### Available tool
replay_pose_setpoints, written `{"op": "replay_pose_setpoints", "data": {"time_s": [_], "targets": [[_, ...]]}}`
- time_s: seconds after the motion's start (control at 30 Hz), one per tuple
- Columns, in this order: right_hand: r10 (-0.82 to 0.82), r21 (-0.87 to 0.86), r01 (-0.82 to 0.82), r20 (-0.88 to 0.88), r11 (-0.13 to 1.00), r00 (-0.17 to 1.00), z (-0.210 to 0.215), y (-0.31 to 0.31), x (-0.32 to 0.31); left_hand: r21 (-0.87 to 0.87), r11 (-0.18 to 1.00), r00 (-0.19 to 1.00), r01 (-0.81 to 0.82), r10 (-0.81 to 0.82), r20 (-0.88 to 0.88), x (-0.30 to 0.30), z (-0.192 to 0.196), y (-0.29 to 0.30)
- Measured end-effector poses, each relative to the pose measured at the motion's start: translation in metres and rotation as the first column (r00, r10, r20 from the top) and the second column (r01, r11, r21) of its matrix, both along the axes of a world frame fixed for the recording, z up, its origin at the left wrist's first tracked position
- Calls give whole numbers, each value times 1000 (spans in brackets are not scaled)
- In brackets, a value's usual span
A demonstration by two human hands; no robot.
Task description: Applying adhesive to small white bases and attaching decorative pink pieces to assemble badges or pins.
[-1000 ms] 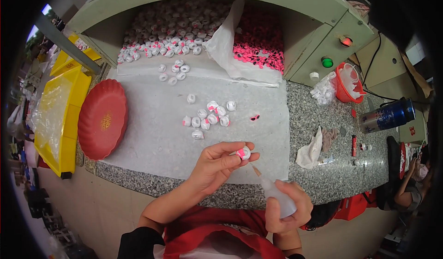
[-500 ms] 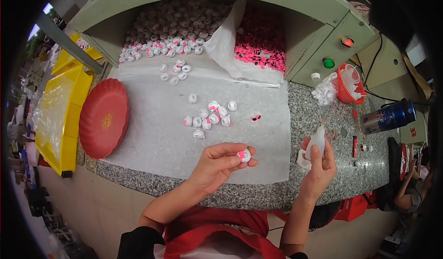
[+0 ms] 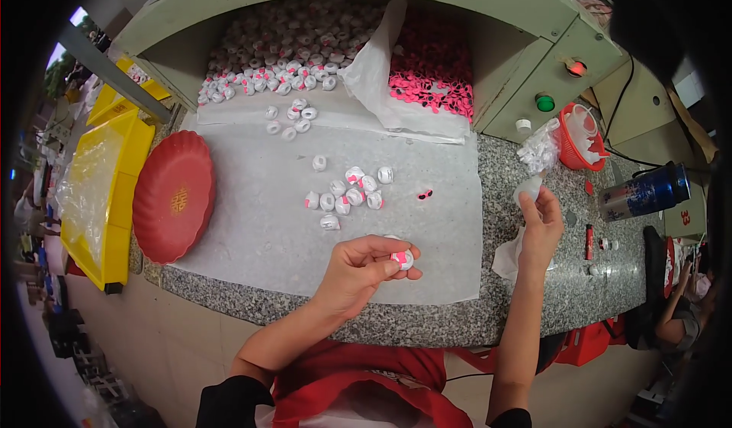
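My left hand [image 3: 371,264] pinches a small round white piece [image 3: 406,258] with a pink patch on its side, above the near edge of a white paper sheet [image 3: 252,222]. Off to the right, my right hand [image 3: 543,222] is closed around a translucent white squeeze bottle [image 3: 526,189] with a pointed tip, just short of a clear plastic bag [image 3: 541,150]. Several similar white pieces [image 3: 338,188] lie loosely grouped on the sheet beyond my left hand. One small pink and black part [image 3: 425,194] lies by itself to their right.
A green-grey shelf box [image 3: 499,115] at the back holds heaped white pieces [image 3: 282,62] and pink parts [image 3: 431,89]. A red fluted dish [image 3: 175,199] and yellow tray [image 3: 122,222] are left. A red basket [image 3: 568,153], blue bottle [image 3: 644,192] and crumpled white tissue [image 3: 507,259] are right.
My right hand has moved away from me, carrying the squeeze bottle toward the plastic bag, which uncovers the tissue. My left hand keeps its hold on the white piece, nearly still.
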State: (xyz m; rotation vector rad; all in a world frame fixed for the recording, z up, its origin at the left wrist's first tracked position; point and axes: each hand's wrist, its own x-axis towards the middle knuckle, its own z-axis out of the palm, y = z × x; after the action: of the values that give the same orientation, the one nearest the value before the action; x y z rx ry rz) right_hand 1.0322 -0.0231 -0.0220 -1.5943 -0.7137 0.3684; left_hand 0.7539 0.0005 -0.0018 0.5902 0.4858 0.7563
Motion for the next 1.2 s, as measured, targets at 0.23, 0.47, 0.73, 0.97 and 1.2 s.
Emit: {"op": "replay_pose_setpoints", "data": {"time_s": [0.23,0.47,0.73,0.97,1.2], "targets": [[40,-129,-38,6,991,999,-26,-2,7,88,996,997,1,6,-83,1,0,-1],[61,-191,-37,124,981,990,-12,-7,-2,42,999,999,34,-32,-44,0,0,0],[-37,-162,83,268,983,963,13,-38,-36,81,996,989,24,-36,143,3,-3,1],[-5,-156,46,254,987,967,18,-52,-52,59,998,988,36,-44,149,3,-4,1],[49,-133,-12,275,991,960,21,-56,-61,153,988,999,12,-19,46,4,-2,-2]]}}
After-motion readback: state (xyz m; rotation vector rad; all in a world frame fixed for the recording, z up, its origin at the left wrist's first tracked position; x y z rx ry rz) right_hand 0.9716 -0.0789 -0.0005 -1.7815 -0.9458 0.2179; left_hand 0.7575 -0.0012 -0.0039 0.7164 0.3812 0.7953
